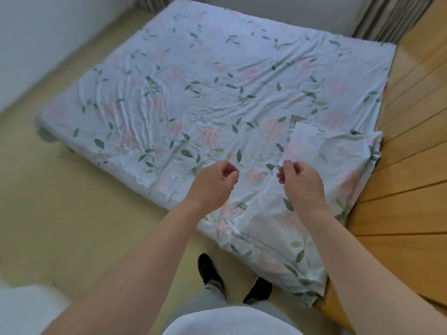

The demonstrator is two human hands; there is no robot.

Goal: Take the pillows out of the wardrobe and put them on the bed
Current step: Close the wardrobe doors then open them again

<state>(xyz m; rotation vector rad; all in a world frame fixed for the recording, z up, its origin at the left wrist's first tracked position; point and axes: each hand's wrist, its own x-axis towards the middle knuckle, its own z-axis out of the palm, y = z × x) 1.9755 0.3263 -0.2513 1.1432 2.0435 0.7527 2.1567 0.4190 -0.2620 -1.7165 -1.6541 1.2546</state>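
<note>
The bed [205, 76] is a low mattress under a pale sheet printed with pink flowers and green leaves. Along its near right edge lies a pillow [273, 240] in the same floral fabric, with a second matching pillowcase [333, 151] overlapping it further back. Above this corner, my left hand [212, 182] and my right hand [302, 182] both hover with loosely curled fingers and hold nothing. Neither hand touches the pillows. The wardrobe is out of view.
A wooden plank surface [411, 141] borders the bed on the right. Beige floor [72, 201] lies to the left and in front, where my feet in dark shoes [210, 269] stand. White walls and a curtain [387, 18] are behind the bed.
</note>
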